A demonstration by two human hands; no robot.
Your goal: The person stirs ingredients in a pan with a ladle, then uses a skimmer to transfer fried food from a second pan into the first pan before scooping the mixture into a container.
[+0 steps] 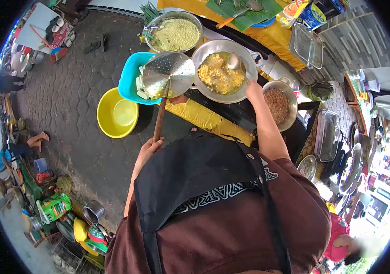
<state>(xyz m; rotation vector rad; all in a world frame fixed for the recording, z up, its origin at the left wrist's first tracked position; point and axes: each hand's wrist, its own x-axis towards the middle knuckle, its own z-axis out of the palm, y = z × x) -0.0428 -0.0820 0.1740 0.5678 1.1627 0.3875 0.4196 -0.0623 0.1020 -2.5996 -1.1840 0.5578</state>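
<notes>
My left hand (150,147) is closed around the wooden handle of a wide perforated skimmer (176,68). The skimmer's disc hangs over the edge of a turquoise basin (128,77) that holds pale blocks. In my right hand (253,90), closed at the wok's near right side, is a ladle (234,61); its thin handle is hard to see. The ladle's bowl sits in the oil of a large wok (199,51), beside a yellow frying mass (220,78). A metal bowl of pale yellow batter (176,34) stands behind the basin.
A pan of reddish-brown food (277,105) stands right of the wok. A yellow tub (106,119) is at the left. Behind lie a banana leaf (266,11) with a spatula (250,5) and a clear tray (305,45). Another person (339,235) is at the lower right.
</notes>
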